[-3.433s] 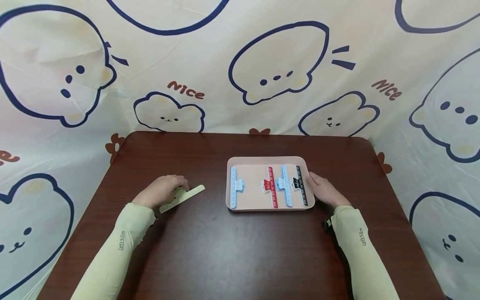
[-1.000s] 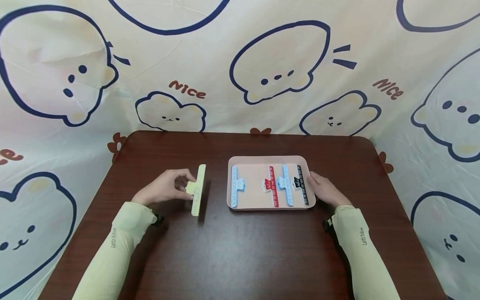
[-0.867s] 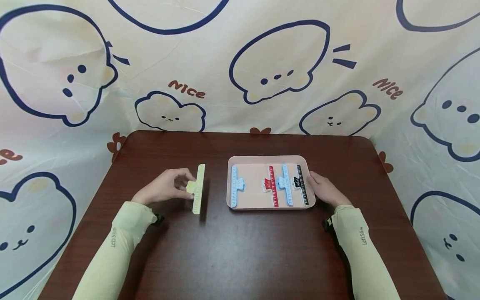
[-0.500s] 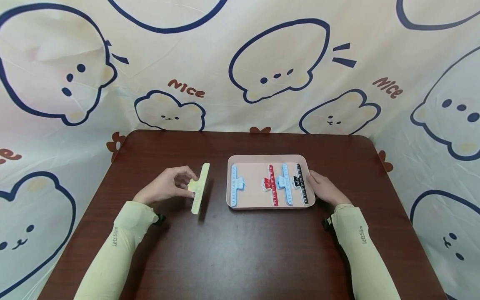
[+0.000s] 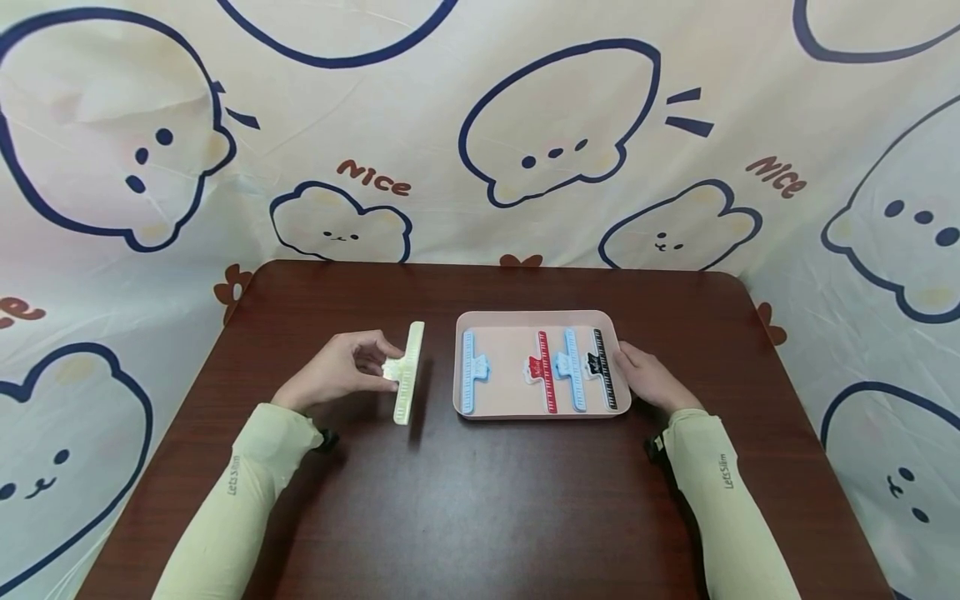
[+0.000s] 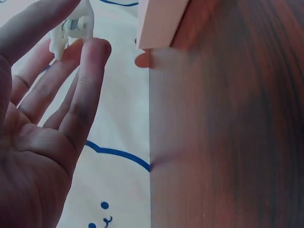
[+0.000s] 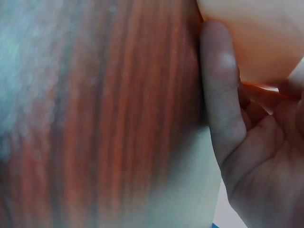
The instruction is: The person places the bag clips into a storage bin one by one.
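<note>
A pale yellow-green ruler-shaped clip (image 5: 408, 373) is pinched between the thumb and fingers of my left hand (image 5: 337, 367). It is held just above the table, left of the tray, with its long bar pointing away from me. In the left wrist view, the clip's handle (image 6: 76, 26) shows between the fingertips. My right hand (image 5: 654, 379) holds the right rim of a pink tray (image 5: 502, 400); in the right wrist view, the thumb (image 7: 221, 80) lies along the tray wall (image 7: 268, 42). Inside the tray lie two light blue clips (image 5: 468, 372) (image 5: 574, 371), a red clip (image 5: 547, 372) and a black clip (image 5: 604, 369).
The dark brown wooden table (image 5: 480, 500) spans the lower view. A cream curtain (image 5: 420, 125) with blue cartoon outlines hangs behind it and along both sides. A wide gap separates the left blue clip from the red one within the tray.
My left hand has raised the yellow-green clip from a slanted position near the table, turned its bar toward the far edge and shifted slightly right. My right hand and the tray stay still.
</note>
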{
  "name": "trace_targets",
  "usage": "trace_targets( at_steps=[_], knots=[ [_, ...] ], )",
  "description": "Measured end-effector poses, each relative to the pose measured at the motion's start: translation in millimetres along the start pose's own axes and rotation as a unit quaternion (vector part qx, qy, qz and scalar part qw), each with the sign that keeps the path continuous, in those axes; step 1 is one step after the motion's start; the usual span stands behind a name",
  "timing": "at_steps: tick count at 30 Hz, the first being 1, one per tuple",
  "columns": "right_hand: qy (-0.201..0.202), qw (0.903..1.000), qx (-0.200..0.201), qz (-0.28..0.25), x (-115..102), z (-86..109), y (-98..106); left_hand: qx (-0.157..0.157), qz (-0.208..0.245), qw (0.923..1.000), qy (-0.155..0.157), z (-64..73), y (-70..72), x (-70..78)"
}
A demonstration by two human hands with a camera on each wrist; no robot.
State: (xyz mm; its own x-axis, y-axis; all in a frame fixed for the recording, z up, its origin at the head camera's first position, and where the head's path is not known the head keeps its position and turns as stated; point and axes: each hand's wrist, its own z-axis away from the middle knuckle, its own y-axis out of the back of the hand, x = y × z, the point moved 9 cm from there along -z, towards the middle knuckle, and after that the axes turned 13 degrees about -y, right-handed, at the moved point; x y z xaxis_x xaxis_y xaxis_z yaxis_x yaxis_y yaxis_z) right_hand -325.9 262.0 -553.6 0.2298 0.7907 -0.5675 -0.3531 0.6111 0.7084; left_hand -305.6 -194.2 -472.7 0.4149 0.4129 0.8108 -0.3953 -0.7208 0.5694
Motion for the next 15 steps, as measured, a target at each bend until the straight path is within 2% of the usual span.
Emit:
trace_targets(
  at_steps=[7, 15],
  knots=[
    [-0.006, 1.0, -0.006, -0.003, 1.8, -1.3, -0.8, -0.008, -0.007, 0.9999, -0.002, -9.4, -5.7, 11.7],
    [-0.017, 0.9998, -0.012, -0.007, 2.7, -0.9, -1.9, -0.045, 0.005, 0.9989, -0.013, -29.1, -17.8, 28.5]
  ],
)
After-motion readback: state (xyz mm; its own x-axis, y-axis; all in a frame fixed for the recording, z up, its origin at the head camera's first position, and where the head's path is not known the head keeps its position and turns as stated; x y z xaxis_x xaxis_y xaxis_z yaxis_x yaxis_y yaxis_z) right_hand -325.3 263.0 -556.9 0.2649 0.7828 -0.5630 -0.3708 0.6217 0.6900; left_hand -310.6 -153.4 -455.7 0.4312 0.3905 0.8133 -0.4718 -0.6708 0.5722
